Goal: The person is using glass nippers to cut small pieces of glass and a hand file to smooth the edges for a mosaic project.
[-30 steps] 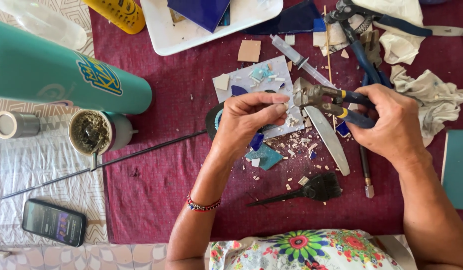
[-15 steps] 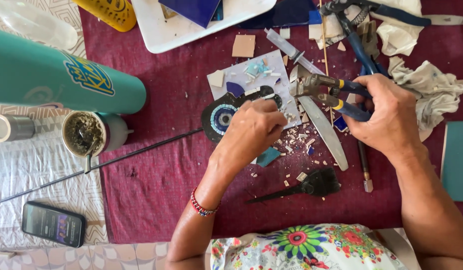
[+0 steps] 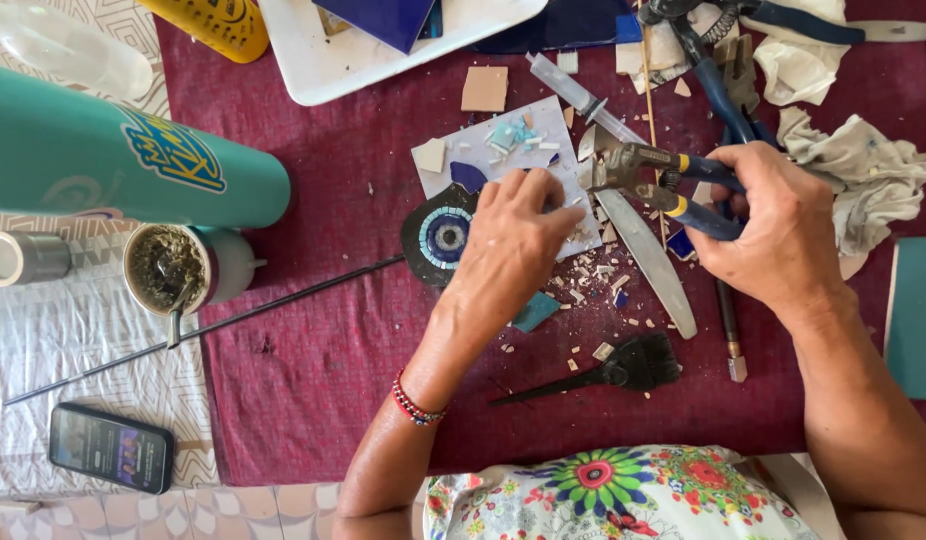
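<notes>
Blue-handled nippers (image 3: 648, 175) clenched in R hand (image 3: 783, 235) | L hand (image 3: 513, 245) fingers spread, prob. touching mosaic disc (image 3: 441, 236)

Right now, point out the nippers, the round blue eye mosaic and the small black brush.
nippers (image 3: 623, 165), head view, metal head
round blue eye mosaic (image 3: 445, 236), head view, centre
small black brush (image 3: 643, 362), head view, bristles

Teal flask (image 3: 103, 160), phone (image 3: 111, 447), black brush (image 3: 633, 365)

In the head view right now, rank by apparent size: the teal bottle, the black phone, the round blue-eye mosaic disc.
1. Teal bottle, largest, though it stands nearer the camera.
2. Black phone.
3. Round blue-eye mosaic disc, smallest, partly hidden by the left hand.
</notes>
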